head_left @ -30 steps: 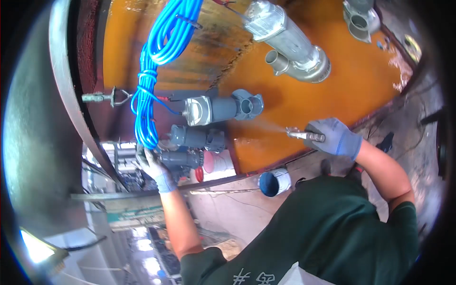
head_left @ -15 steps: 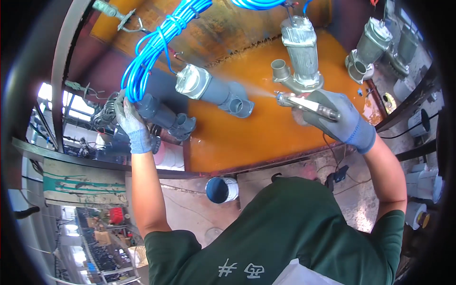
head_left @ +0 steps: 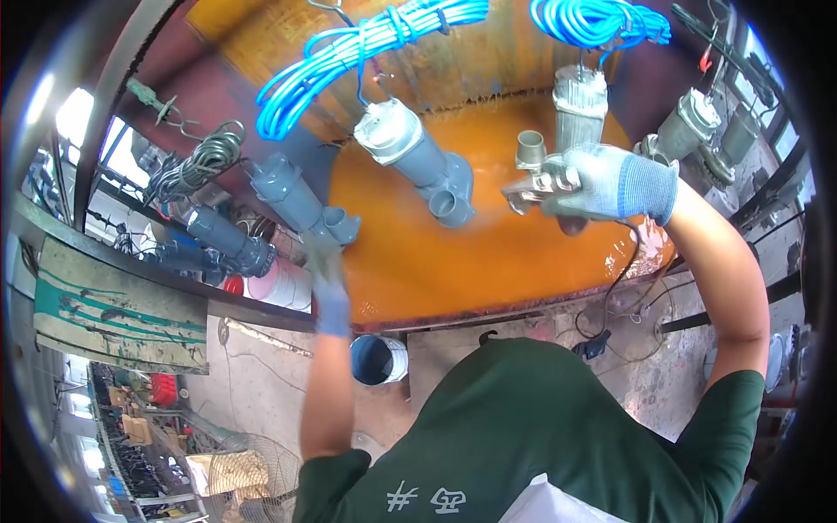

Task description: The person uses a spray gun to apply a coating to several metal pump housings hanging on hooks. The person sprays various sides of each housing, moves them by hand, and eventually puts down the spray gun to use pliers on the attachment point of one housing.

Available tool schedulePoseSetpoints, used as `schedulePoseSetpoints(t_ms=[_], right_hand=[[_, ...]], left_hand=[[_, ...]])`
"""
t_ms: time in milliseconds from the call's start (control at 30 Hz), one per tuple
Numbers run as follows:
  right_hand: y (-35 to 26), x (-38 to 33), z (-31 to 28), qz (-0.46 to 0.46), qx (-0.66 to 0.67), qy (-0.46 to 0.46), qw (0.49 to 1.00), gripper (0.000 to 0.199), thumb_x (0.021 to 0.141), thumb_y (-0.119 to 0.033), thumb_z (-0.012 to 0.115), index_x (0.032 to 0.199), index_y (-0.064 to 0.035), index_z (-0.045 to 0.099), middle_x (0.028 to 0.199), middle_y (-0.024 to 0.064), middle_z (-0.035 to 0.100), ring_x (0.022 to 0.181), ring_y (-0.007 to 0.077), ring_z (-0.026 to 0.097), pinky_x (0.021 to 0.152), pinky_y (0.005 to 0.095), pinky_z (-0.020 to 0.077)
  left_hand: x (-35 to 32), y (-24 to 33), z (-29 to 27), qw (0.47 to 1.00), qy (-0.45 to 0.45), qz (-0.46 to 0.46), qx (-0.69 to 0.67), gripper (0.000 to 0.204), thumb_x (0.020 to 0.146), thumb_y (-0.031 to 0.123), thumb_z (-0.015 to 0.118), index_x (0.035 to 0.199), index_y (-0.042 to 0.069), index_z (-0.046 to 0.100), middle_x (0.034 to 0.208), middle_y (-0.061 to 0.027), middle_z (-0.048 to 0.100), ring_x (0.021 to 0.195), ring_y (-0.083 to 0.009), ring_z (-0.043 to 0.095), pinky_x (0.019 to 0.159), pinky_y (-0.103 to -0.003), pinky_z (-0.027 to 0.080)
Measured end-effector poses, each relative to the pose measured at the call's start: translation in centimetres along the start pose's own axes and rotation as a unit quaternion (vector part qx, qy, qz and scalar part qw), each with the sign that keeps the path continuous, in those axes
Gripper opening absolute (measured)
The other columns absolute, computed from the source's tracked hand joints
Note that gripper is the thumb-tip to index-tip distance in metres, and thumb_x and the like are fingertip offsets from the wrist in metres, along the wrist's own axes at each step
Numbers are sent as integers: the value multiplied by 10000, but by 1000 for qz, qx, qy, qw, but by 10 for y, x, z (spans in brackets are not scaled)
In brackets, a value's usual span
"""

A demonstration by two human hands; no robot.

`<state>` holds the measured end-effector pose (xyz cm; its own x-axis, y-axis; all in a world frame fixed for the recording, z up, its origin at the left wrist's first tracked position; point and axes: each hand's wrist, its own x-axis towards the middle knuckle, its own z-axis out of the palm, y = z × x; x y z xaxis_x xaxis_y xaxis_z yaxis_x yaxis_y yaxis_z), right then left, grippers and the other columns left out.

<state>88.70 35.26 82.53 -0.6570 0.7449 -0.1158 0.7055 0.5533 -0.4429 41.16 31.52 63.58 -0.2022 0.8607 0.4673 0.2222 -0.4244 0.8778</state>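
Orange liquid fills a wide round tank, the largest thing in view, and its rusty rim curves along the near side just above the person's green shirt. Open liquid lies between that rim and the hanging pumps, giving the hands free room in the middle. Grey pumps hang in a row over and beside the tank: one grey pump tilts over the middle with its outlet pointing down, another hangs to its left, and a silver ribbed pump hangs upright to the right. Coils of blue cable are bundled above them. A dark metal frame bounds the left edge, with a worn green board below it. A blue bucket stands on the concrete floor just outside the rim.

The right hand, in a grey glove, is closed around a metal spray gun held over the liquid just beside the silver pump. The left hand, gloved and blurred, reaches up to the lower end of the left grey pump; whether it grips cannot be told.
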Motion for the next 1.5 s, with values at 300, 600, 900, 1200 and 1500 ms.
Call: schedulePoseSetpoints(t_ms=[300, 600, 900, 1200, 1500], right_hand=[[43, -35, 45, 52, 304, 330, 892, 340, 979, -181, 702, 1293, -53, 677, 1040, 62, 743, 853, 132, 698, 741, 310, 570], [6, -36, 52, -16, 291, 262, 920, 320, 931, -146, 726, 1209, 4, 679, 865, 41, 709, 762, 127, 660, 718, 304, 545], [17, -23, 53, -105, 366, 331, 864, 291, 981, -209, 717, 1205, -24, 730, 984, 77, 753, 800, 125, 698, 708, 309, 569], [38, -20, 43, -169, 182, 348, 904, 252, 974, -281, 732, 1104, -66, 712, 872, 79, 710, 736, 176, 663, 694, 353, 542], [59, -14, 44, -86, 246, 340, 904, 256, 1011, -309, 672, 1162, -106, 710, 862, 100, 679, 725, 185, 656, 654, 355, 531]], left_hand=[[-437, -211, -107, 758, -166, -500, 385, 440, 1052, 244, 593, 1407, -13, 552, 1368, -255, 607, 1223, -374, 605, 1047, -461, 460], [-320, -134, -63, 920, 67, -236, 307, 245, 1005, 189, 622, 1048, -31, 721, 992, -254, 729, 902, -399, 684, 828, -458, 520], [44, 130, 76, 898, -54, 348, 262, 387, 999, 60, 581, 1371, -35, 632, 1418, -224, 606, 1307, -412, 567, 1148, -489, 417], [189, 242, 176, 752, -93, 550, 351, 488, 940, 198, 691, 1402, 52, 635, 1364, -211, 652, 1291, -418, 587, 1133, -509, 420], [183, 230, 168, 834, -161, 437, 297, 342, 936, 129, 697, 1254, 2, 698, 1240, -213, 709, 1173, -390, 662, 1055, -448, 494]])
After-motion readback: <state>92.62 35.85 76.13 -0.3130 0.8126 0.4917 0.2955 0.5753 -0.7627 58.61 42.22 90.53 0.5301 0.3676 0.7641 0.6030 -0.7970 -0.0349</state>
